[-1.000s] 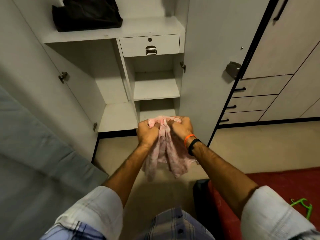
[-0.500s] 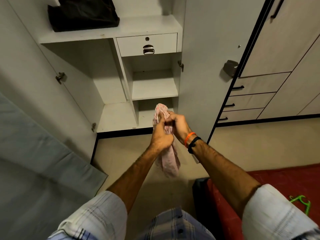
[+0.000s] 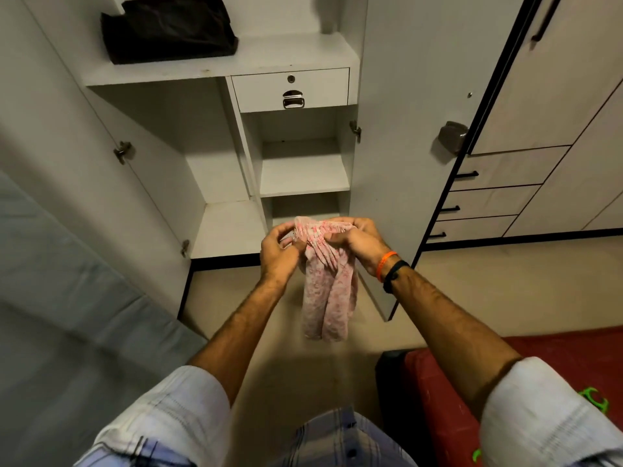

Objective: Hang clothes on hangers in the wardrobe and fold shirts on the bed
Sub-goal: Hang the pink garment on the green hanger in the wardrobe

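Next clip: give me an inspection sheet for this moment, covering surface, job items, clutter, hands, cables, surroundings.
Surface: red bed at lower right; beige floor.
Job's things: pink garment bunched at top, hanging down; green hanger on the bed.
Clutter: black bag on the wardrobe's top shelf.
Hands: left hand and right hand both grip the garment.
Cables: nothing seen.
Surroundings: open white wardrobe, small locked-style drawer, grey panel at left.
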Motion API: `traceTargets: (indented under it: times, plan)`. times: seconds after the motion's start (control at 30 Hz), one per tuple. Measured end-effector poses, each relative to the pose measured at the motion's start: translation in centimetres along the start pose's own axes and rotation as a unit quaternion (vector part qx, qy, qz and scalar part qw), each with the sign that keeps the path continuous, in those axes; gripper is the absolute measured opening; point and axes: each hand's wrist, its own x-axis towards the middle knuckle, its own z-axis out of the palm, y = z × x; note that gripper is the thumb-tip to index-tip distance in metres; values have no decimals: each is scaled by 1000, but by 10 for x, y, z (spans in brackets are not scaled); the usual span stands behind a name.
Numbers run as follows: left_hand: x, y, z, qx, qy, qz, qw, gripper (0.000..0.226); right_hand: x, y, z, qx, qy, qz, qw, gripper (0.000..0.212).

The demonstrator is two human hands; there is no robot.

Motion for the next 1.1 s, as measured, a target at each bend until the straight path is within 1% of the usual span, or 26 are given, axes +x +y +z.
traceTargets:
  times: [0.03,0.07,0.1,0.2,0.23,0.27,0.3,0.37,0.43,0.47,0.6,0.67,0.73,0.87,1.03,1.1]
  plan:
    - [3,2,-7,0,-11,-20,1000,51,0,-4,-5,-4,-36,0,999,22]
    - [7,3,-13,0,-33,-40,999,60,0,-8,-11,-6,-62,0,998,23]
    - [11,4,-19,-3,-67,-60,996,64,1,-11,-16,-1,-83,1,997,23]
    - [12,13,-32,-41,-189,-111,975,55,4,-16,-24,13,-126,1,992,23]
    - [12,16,-34,-50,-212,-125,968,53,5,-18,-26,12,-138,-1,990,23]
    - [12,17,-35,-51,-219,-135,965,52,5,-19,-27,8,-143,-2,990,24]
    - [13,16,-34,-44,-212,-138,967,47,5,-18,-27,0,-143,-3,990,24]
    - [16,15,-35,-37,-162,-127,978,39,7,-16,-29,-28,-122,-3,992,22]
    - [19,14,-36,-19,-121,-111,986,40,9,-12,-30,-66,-92,-2,994,18]
    - [19,15,-36,-5,-117,-100,988,42,9,-10,-31,-86,-82,-5,993,17]
    - [25,16,-41,89,-115,-19,989,45,15,0,-35,-132,-65,-35,989,19]
    - [28,15,-44,136,-108,6,985,50,16,4,-36,-148,-65,-50,986,23]
    - [31,11,-46,166,-100,8,981,53,16,9,-35,-155,-66,-61,984,26]
    - [30,9,-46,183,-94,10,979,46,13,15,-32,-132,-66,-60,987,28]
    - [30,9,-53,192,-112,-4,975,42,14,14,-25,-141,-69,-52,986,24]
    - [32,10,-57,221,-136,-8,966,44,14,11,-22,-149,-72,-56,985,20]
